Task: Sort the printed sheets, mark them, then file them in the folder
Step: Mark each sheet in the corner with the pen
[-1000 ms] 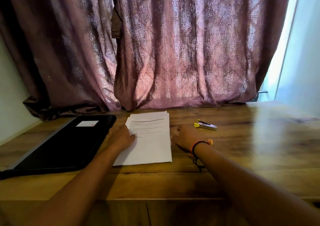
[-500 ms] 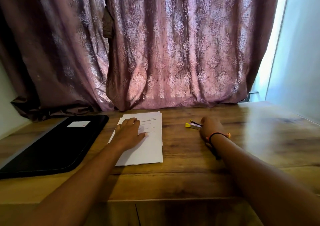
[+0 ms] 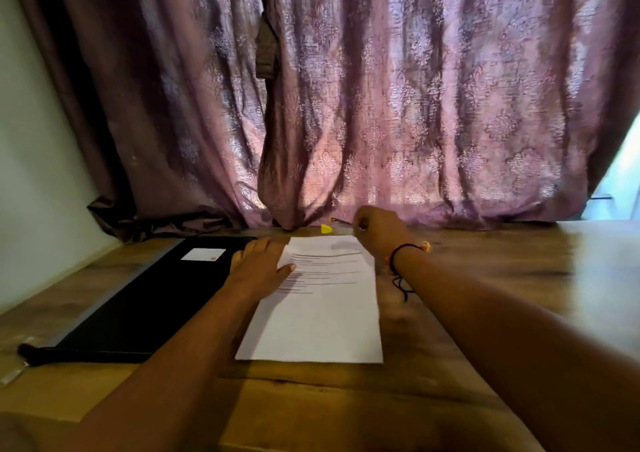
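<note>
A stack of white printed sheets [image 3: 322,309] lies on the wooden table [image 3: 502,278] in front of me. My left hand [image 3: 261,266] rests flat on the stack's upper left corner, fingers straight. My right hand [image 3: 379,232] hovers over the far right corner of the sheets, its fingers curled round a small yellow-tipped tool [image 3: 325,228]. Only the yellow end shows, sticking out to the left of the hand and blurred. The black folder [image 3: 145,296], closed and bearing a white label [image 3: 203,254], lies flat just left of the sheets.
A heavy mauve curtain [image 3: 381,105] hangs along the table's far edge, its hem on the wood. A pale wall [image 3: 31,174] bounds the left side. A black cord wristband [image 3: 398,264] is on my right wrist. Bare wood stretches to the right.
My right hand took hold of the yellow-tipped tool from the table on the right and carried it left over the sheets' far corner. My left hand stayed pressing on the sheets.
</note>
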